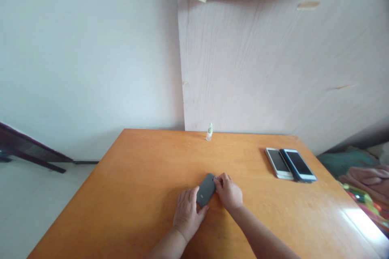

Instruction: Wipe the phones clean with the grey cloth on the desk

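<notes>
A dark grey smartphone lies slantwise on the wooden table, its back with a small pale logo facing up. My left hand grips it along the left side and lower end, thumb at the bottom edge. At the phone's upper right edge, my right hand is closed in a pinch. Something small and light shows at those fingertips, too small to name. The right fingers hide part of that edge.
On the right of the table lie a white phone and, touching it, a phone in a dark blue case, both screen up. A small dropper bottle stands at the back edge near the wall.
</notes>
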Tool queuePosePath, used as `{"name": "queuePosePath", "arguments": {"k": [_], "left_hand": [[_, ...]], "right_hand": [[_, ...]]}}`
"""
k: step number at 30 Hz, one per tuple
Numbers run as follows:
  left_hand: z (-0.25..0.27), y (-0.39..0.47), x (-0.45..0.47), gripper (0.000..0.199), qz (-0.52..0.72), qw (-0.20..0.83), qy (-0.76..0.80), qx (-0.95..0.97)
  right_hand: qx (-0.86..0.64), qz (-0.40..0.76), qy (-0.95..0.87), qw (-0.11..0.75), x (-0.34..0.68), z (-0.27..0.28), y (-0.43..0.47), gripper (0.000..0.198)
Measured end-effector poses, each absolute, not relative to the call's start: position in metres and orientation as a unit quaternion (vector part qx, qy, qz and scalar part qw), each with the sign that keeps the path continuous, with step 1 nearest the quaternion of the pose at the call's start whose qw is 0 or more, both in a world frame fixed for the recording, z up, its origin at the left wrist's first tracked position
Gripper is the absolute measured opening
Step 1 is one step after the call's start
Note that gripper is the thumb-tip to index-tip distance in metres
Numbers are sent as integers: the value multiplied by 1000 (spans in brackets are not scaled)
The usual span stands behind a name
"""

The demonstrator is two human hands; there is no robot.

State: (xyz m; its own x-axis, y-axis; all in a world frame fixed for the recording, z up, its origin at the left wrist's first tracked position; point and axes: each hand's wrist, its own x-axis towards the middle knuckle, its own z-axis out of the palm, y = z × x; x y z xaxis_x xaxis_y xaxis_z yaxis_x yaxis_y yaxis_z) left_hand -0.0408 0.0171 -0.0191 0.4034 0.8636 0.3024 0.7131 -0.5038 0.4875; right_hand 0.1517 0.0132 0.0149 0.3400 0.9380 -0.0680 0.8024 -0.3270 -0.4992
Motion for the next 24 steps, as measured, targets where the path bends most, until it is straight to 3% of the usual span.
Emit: {"name": "queuePosePath", "arguments": {"k": [6, 13, 21, 24], "left_hand": [[-18, 18, -42, 51, 259, 157, 473, 827], [-3, 18, -39, 43, 222, 184, 479, 829], [-3, 17, -40, 41, 213, 183, 484, 829], [-3, 17, -40, 41, 228, 164, 474, 835]], "right_hand": [[-674, 207, -687, 176, 126, 9, 1, 9], [-796, 180, -537, 213, 163, 10, 30, 23], [-662, 209, -680, 236, 130, -5, -11, 19], [-713, 205, -620, 257, 145, -3, -1, 20]]}}
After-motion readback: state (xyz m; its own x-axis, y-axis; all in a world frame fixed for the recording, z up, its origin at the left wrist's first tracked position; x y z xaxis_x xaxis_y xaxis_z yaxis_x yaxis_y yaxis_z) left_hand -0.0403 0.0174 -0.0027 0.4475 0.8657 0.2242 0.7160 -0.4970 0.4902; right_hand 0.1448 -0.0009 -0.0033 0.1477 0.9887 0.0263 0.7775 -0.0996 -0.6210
